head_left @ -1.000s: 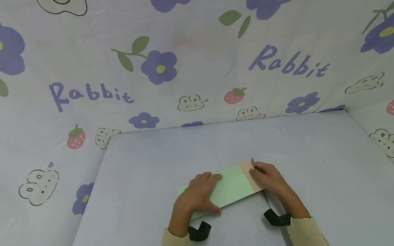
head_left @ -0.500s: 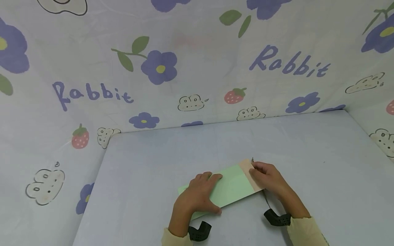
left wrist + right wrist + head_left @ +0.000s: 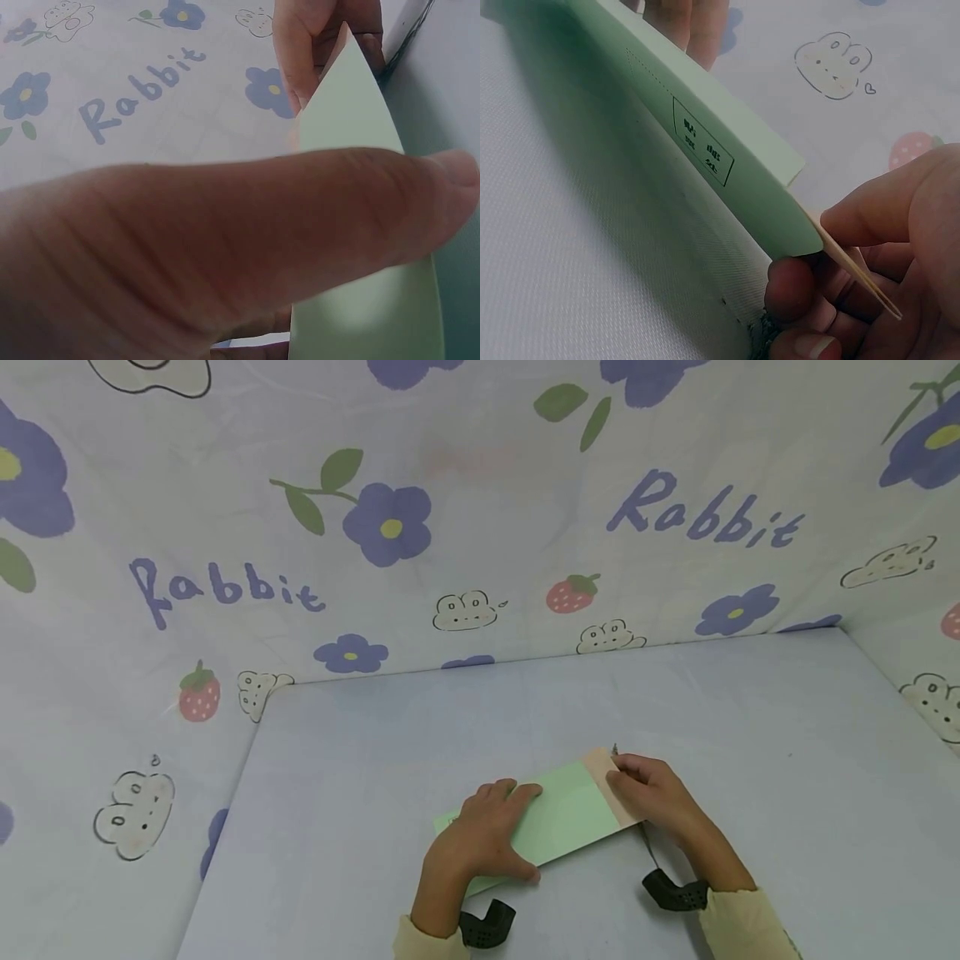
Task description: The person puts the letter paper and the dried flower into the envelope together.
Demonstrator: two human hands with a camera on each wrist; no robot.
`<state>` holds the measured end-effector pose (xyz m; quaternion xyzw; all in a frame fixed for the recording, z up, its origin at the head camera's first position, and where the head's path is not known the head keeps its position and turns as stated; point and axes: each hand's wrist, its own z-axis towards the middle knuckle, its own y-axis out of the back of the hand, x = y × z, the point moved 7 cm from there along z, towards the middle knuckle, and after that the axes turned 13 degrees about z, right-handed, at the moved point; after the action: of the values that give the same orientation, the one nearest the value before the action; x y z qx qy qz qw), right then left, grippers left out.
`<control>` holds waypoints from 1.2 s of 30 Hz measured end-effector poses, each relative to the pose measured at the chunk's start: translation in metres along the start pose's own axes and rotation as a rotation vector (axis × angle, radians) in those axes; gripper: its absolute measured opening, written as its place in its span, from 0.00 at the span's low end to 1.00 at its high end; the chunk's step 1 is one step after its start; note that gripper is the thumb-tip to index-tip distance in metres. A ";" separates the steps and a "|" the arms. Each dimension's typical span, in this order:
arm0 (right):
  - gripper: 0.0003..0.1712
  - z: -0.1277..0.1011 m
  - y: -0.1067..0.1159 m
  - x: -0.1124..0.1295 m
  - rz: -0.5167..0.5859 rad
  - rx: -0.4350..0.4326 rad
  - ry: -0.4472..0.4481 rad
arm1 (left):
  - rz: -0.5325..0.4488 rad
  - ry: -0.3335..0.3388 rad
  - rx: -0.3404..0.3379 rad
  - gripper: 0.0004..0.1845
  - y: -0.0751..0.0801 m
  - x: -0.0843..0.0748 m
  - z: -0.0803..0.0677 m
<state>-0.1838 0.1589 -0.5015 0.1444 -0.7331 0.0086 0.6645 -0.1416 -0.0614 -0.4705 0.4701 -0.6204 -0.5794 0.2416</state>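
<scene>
A pale green envelope (image 3: 558,822) is held between both hands just above a light blue table (image 3: 750,727), its long axis running from the left hand (image 3: 480,843) up and across to the right hand (image 3: 652,797). The left hand is laid over the envelope's left end: its fingers are spread across the top face and curl over the far edge, while the thumb is pressed along the near edge, so the paper is gripped between thumb and fingers. In the left wrist view the thumb (image 3: 247,232) fills most of the frame, with the green sheet passing beneath it and away toward the other hand. The envelope's right end lies within the right hand, where a tan flap (image 3: 609,785) is pinched between the thumb and the curled fingers (image 3: 889,217). In the right wrist view the flap is seen edge-on as a thin tan strip, caught between the fingertips, and a small printed box (image 3: 703,150) is carried on the envelope's underside, with the left hand's fingers showing past the far end. A black wrist mount (image 3: 486,925) is worn below the left hand and another (image 3: 675,892) below the right. Beyond both hands, the table is closed off by a cloth backdrop (image 3: 465,510) printed with purple flowers, strawberries and the word "Rabbit".
</scene>
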 end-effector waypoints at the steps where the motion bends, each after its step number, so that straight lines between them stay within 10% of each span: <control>1: 0.23 0.000 0.000 0.000 0.001 0.002 0.002 | -0.005 0.000 0.002 0.54 0.000 0.000 0.000; 36: 0.19 0.004 0.003 -0.005 0.067 -0.021 -0.028 | 0.009 0.008 0.003 0.53 -0.001 -0.001 0.002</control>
<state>-0.1879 0.1616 -0.5065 0.1129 -0.7469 0.0212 0.6550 -0.1424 -0.0597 -0.4714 0.4700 -0.6225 -0.5754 0.2460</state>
